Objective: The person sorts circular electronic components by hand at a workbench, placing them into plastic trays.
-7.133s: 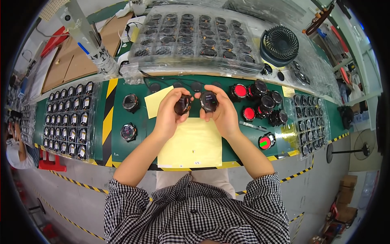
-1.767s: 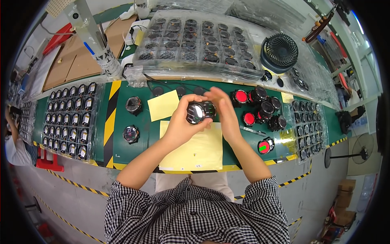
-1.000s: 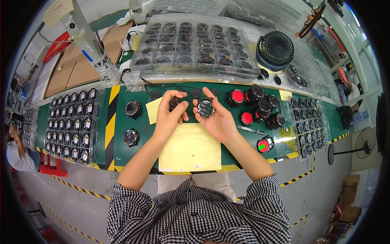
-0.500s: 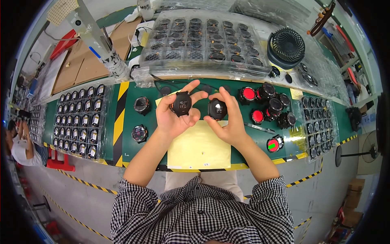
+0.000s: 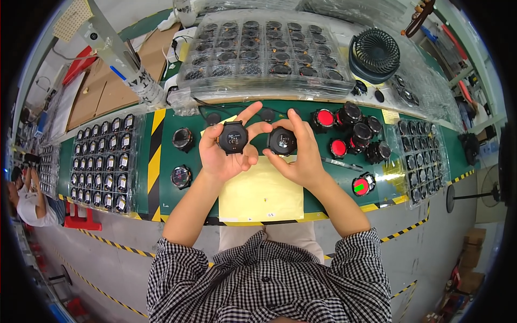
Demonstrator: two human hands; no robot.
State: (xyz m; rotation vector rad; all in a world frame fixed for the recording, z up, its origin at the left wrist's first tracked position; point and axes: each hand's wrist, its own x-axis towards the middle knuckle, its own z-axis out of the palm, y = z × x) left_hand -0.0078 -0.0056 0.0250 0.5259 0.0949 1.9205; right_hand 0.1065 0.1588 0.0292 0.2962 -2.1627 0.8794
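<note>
My left hand [image 5: 218, 153] grips a black round watch case [image 5: 232, 137] between thumb and fingers, its index finger stretched upward. A second black watch case [image 5: 282, 141] is held by its edges in my right hand [image 5: 304, 153]. Both cases have their dark backs with small pale print toward me, side by side and slightly apart. Beneath them a yellow sheet [image 5: 261, 194] lies on the green table mat. To the left rest two more watches, one [image 5: 183, 139] behind the other [image 5: 181, 176]. A watch with a red and green face [image 5: 363, 184] lies right of the sheet.
Several watches, some red-faced [image 5: 325, 118], cluster at the right near a pen [image 5: 342, 163]. Clear trays of watch parts stand left [image 5: 102, 161], right [image 5: 423, 161] and stacked at the back [image 5: 264, 81]. A black fan [image 5: 375, 55] is behind. Another person [image 5: 36, 196] sits far left.
The right-hand watch case has tilted: the bright reflection on its back is gone and the print shows more plainly. Both hands keep their holds; the whole view has shifted a little.
</note>
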